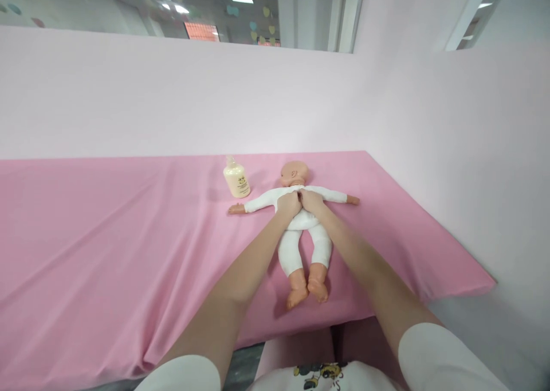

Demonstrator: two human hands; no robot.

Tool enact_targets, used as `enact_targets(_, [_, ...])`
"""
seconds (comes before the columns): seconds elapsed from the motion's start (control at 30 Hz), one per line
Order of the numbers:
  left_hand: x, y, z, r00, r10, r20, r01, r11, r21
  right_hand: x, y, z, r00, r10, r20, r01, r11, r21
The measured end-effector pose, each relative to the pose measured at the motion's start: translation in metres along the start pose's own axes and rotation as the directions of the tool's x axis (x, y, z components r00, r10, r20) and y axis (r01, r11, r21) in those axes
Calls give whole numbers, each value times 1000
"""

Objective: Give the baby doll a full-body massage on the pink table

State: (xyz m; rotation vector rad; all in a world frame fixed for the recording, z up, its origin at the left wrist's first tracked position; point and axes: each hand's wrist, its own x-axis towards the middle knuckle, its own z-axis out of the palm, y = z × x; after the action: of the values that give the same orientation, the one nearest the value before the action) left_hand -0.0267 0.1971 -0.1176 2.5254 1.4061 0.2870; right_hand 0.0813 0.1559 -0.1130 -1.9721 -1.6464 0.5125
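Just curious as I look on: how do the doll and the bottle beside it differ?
The doll lies flat with arms spread; the bottle stands nearly upright. The doll is far larger and dressed in white; the bottle is small and cream-coloured. Both hands, left and right, rest on the doll; nothing touches the bottle. Both sit on the pink cloth.

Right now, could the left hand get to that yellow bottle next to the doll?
Probably yes. The left hand rests on the doll, and the bottle stands just beyond it on the pink cloth, with nothing lying between them.
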Motion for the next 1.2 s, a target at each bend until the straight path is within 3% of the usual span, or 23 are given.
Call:
enact_targets(0.23, [9, -5, 1, 998, -56, -5, 56, 998, -37, 4, 2, 4, 990, 105, -95, -106, 994, -5])
enact_targets(0.33, [2, -7, 4, 993, -107, -54, 99, 986, -137, 0, 9, 9, 981, 131, -145, -130, 991, 12])
enact_targets(0.5, [-12, -14, 10, 949, -267, -167, 203, 924, -323, -14, 22, 14, 962, 169, -216, -163, 986, 44])
enact_targets(0.73, [-21, -34, 15, 914, -326, -242, 249, 921, -299, -31, 35, 14, 911, 297, -285, -298, 954, 41])
enact_targets(0.93, [-34, -46, 22, 870, -393, -296, 308, 904, -295, -40, 48, 17, 906, 315, -284, -313, 948, 54])
enact_targets(1.2, [-34, -58, 28, 868, -436, -239, 341, 872, -351, -39, 61, 21, 913, 320, -254, -306, 947, 93])
